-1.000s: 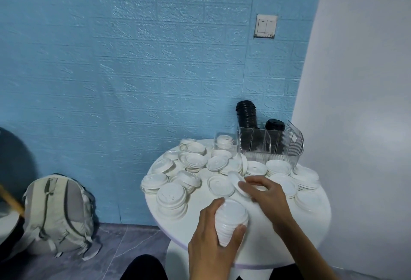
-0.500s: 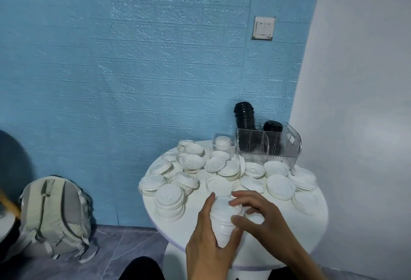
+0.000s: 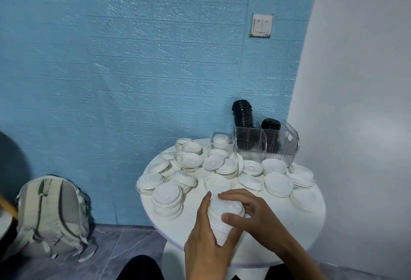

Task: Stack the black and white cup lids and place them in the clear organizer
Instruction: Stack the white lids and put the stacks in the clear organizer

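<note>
My left hand (image 3: 205, 244) grips a tall stack of white lids (image 3: 222, 218) above the near edge of the round white table (image 3: 311, 226). My right hand (image 3: 251, 215) curls over the top of that stack, fingers and thumb pinching the uppermost lid. Several loose white lids (image 3: 278, 183) and short piles of them cover the table's far half. The clear organizer (image 3: 266, 146) stands at the back right; two stacks of black lids (image 3: 242, 114) rise from its compartments. A small clear box (image 3: 221, 142) to its left holds white lids.
A grey backpack (image 3: 51, 215) leans on the blue wall at the floor, left of the table. A white wall closes in on the right, right behind the organizer. A light switch (image 3: 262, 25) sits high on the blue wall.
My right hand picked a white lid from the table, carried it back and set it on top of the stack in my left hand. The camera view drifted slightly left.
</note>
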Demonstrator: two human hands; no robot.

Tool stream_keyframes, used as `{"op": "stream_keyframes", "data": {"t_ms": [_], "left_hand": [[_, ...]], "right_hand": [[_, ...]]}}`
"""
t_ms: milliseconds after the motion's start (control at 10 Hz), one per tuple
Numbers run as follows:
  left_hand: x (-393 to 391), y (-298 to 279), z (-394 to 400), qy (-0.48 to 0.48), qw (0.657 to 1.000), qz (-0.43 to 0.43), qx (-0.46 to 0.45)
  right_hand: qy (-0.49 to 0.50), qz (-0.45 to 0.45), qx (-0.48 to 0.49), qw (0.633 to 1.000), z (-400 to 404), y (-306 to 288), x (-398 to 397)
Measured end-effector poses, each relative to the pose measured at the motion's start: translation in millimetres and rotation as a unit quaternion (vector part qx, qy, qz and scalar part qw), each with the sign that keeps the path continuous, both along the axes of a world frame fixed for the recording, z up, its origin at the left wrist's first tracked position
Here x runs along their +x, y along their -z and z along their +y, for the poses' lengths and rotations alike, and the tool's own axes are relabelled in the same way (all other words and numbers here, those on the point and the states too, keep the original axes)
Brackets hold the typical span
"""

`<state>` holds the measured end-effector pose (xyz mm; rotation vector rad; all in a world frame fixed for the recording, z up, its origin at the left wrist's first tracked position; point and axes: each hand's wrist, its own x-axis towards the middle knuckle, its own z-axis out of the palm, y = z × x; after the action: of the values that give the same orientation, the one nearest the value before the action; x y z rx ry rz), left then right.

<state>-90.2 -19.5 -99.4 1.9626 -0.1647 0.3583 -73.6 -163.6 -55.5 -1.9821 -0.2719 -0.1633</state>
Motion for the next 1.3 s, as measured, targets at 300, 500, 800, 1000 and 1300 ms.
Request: {"op": "stream_keyframes", "data": {"t_ms": [300, 500, 800, 1000, 1300], "left_hand": [[1, 2, -3, -0.003, 0.999, -0.040, 0.016], [0, 6, -3, -0.001, 0.996, -0.065, 0.057], [-3, 7, -3, -0.009, 0.997, -0.071, 0.038], [0, 12, 0, 0.001, 0.997, -0.076, 0.028], [3, 12, 1, 0.001, 0.997, -0.081, 0.022]], "right_hand": [[-0.016, 0.034, 0.038, 0.999, -7, 0, 3], [0.010, 0.044, 0.070, 0.997, -2, 15, -4], [-0.030, 0.057, 0.087, 0.994, -8, 16, -2], [0.143, -0.003, 0.071, 0.987, -39, 6, 35], [0.232, 0.026, -0.193, 0.953, -49, 16, 101]]}}
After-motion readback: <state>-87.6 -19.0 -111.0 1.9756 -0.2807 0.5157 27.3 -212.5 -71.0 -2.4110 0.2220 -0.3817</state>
